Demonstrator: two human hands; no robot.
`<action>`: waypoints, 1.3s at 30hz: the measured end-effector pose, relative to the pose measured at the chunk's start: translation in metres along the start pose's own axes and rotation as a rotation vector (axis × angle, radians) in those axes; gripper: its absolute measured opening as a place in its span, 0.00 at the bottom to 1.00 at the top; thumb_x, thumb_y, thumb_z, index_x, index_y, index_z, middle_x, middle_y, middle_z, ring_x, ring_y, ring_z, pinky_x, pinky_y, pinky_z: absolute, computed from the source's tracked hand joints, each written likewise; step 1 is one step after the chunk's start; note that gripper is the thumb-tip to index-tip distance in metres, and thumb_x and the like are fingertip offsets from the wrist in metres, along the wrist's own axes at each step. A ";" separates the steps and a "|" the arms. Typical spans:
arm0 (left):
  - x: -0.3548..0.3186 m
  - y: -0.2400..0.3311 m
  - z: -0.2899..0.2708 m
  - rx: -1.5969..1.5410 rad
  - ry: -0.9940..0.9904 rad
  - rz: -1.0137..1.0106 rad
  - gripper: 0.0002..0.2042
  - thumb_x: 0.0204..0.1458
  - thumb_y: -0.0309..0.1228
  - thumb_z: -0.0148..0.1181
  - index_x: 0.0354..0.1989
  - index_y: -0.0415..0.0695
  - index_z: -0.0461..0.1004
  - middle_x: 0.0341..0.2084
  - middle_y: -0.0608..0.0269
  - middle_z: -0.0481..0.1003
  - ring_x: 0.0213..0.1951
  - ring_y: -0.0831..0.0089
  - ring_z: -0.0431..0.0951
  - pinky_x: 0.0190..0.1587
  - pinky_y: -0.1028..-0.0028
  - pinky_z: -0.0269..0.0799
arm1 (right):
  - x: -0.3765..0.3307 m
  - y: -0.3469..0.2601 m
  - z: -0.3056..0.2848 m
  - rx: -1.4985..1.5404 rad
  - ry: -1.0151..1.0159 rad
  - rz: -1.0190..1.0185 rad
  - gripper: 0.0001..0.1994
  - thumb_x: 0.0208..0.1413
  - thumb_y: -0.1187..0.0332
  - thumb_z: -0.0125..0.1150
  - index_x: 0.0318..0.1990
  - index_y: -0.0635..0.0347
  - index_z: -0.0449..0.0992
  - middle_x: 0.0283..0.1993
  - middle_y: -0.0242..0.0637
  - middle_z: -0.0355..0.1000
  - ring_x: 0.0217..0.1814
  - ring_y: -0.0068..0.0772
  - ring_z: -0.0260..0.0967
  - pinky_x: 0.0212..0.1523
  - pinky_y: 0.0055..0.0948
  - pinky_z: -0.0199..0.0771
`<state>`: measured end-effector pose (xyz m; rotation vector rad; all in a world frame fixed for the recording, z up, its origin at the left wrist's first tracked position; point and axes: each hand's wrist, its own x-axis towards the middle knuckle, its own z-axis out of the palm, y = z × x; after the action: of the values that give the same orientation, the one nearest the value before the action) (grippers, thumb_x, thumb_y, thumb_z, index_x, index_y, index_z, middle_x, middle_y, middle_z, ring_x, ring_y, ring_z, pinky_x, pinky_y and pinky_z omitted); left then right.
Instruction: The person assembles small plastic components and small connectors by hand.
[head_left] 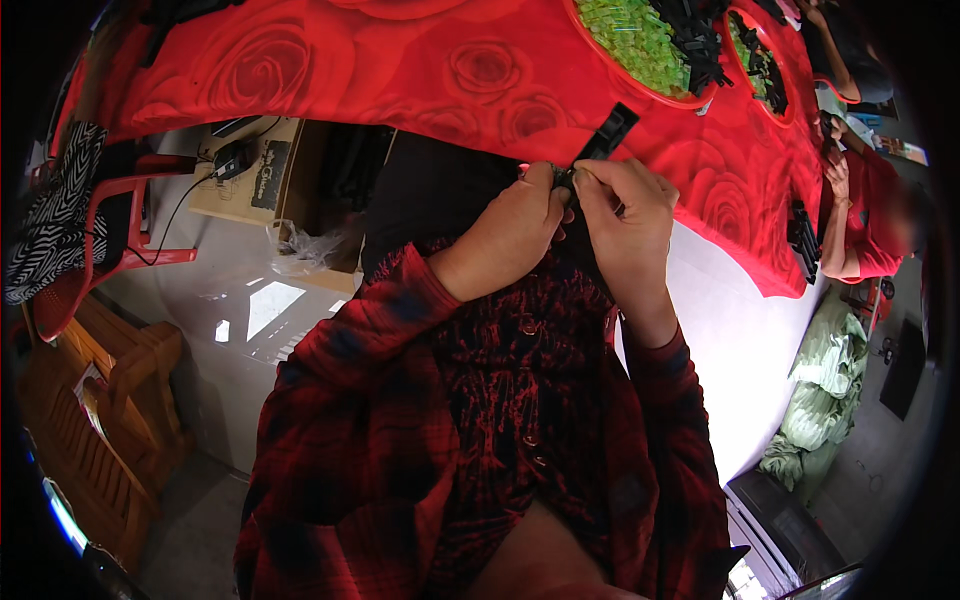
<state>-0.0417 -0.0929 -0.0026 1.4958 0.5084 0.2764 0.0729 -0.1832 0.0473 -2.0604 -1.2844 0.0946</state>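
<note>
My left hand (510, 235) and my right hand (635, 210) meet just over the near edge of a red, rose-patterned tablecloth (480, 70). Between their pinched fingertips is the lower end of a flat black plastic strip (610, 132); its free end points up and to the right over the cloth. Something small and greenish shows at the fingertips, too small to name. Both hands are closed, and the curled fingers partly hide the held end.
An orange-red basin (692, 103) holds light green pieces (628, 45) and black strips (702, 48); a similar basin stands beside it. Another person (880, 215) sits at the right. Left are a red plastic chair (140, 215), an open carton (290, 190) and wooden furniture (110, 400).
</note>
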 end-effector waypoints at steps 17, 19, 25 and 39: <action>-0.004 0.009 -0.002 -0.026 -0.005 -0.079 0.08 0.69 0.28 0.42 0.43 0.35 0.65 0.35 0.52 0.78 0.32 0.67 0.80 0.34 0.68 0.75 | -0.011 -0.002 -0.013 0.216 0.210 0.097 0.06 0.57 0.78 0.64 0.41 0.63 0.81 0.29 0.30 0.68 0.30 0.20 0.64 0.35 0.23 0.63; -0.005 0.009 -0.003 -0.091 0.001 -0.065 0.08 0.69 0.28 0.42 0.45 0.35 0.65 0.37 0.54 0.77 0.34 0.70 0.79 0.35 0.70 0.75 | -0.013 -0.003 -0.015 0.232 0.222 0.192 0.09 0.58 0.78 0.63 0.46 0.63 0.80 0.32 0.30 0.68 0.33 0.21 0.64 0.38 0.24 0.65; -0.008 0.009 0.001 -0.053 0.016 0.052 0.07 0.68 0.26 0.44 0.47 0.35 0.66 0.37 0.56 0.78 0.33 0.72 0.79 0.36 0.72 0.75 | -0.013 0.004 -0.012 0.270 0.157 0.114 0.18 0.64 0.75 0.58 0.60 0.63 0.71 0.49 0.35 0.71 0.48 0.22 0.68 0.51 0.23 0.68; -0.008 0.010 -0.002 -0.361 0.063 0.043 0.05 0.65 0.27 0.52 0.43 0.37 0.70 0.33 0.62 0.78 0.33 0.78 0.79 0.36 0.75 0.75 | -0.002 -0.009 -0.006 0.031 0.150 -0.053 0.29 0.52 0.78 0.65 0.62 0.68 0.65 0.54 0.48 0.65 0.53 0.37 0.67 0.53 0.33 0.70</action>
<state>-0.0479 -0.0939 0.0085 1.1506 0.4494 0.4266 0.0674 -0.1857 0.0563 -1.9657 -1.2368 -0.0626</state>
